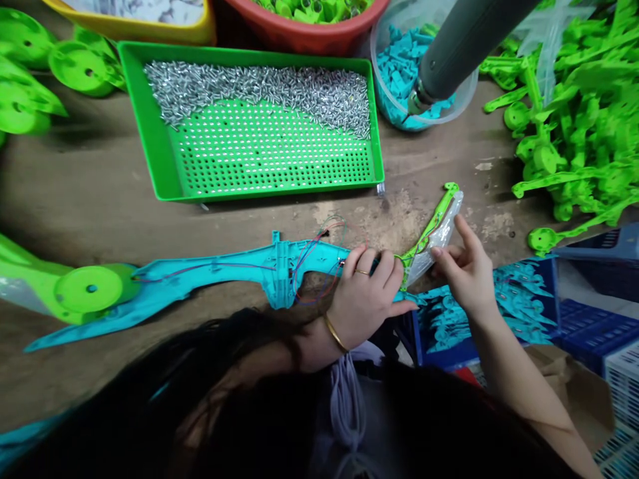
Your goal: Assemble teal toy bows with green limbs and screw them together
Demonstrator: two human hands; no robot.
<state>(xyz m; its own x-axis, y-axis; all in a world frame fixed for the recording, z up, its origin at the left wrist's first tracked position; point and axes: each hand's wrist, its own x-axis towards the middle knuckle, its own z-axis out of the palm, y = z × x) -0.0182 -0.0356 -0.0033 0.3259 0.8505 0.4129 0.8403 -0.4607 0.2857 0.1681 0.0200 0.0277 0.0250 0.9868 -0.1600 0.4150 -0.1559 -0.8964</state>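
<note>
A long blue plastic toy bow half-shell (pixel 214 273) lies on the table with its inner side up and thin red, blue and green wires (pixel 319 256) along it. My left hand (pixel 367 293) curls its fingers over the shell's right end. From that end a narrow green bow limb (pixel 433 226) slants up to the right, a clear plastic piece (pixel 442 236) along its side. My right hand (pixel 466 273) has its thumb and fingers at the clear piece's outer edge, the index finger reaching toward its tip. On the shell's left end sits a green limb with a round hub (pixel 92 293).
A green perforated tray (pixel 264 189) of small screws stands behind the shell. A grey electric screwdriver (pixel 462 50) hangs over a clear tub (pixel 382 100) of blue parts. Green parts (pixel 574 133) pile up at right. A blue crate (pixel 549 293) of blue parts is below the table's edge.
</note>
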